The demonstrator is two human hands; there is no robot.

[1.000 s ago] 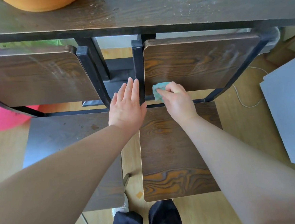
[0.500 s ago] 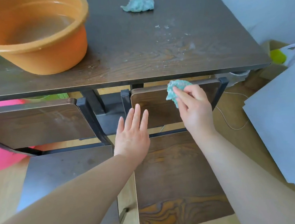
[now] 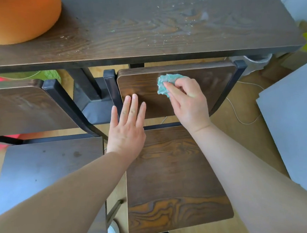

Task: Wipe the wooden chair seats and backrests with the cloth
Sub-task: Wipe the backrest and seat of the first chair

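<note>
I am pinching the green cloth (image 3: 165,83) with the fingers of my right hand (image 3: 188,102) and pressing it on the upper middle of the right chair's backrest (image 3: 210,82). My left hand (image 3: 126,129) is hovering open, fingers straight, before the backrest's lower left corner, above the seat (image 3: 172,179). An orange basin (image 3: 16,18) is standing on the surface (image 3: 142,34).

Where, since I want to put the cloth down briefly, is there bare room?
The tabletop right of the orange basin is bare, though speckled. The right chair seat and left chair seat are bare. Crowded: the right backrest, with left hand, right hand and cloth.
</note>
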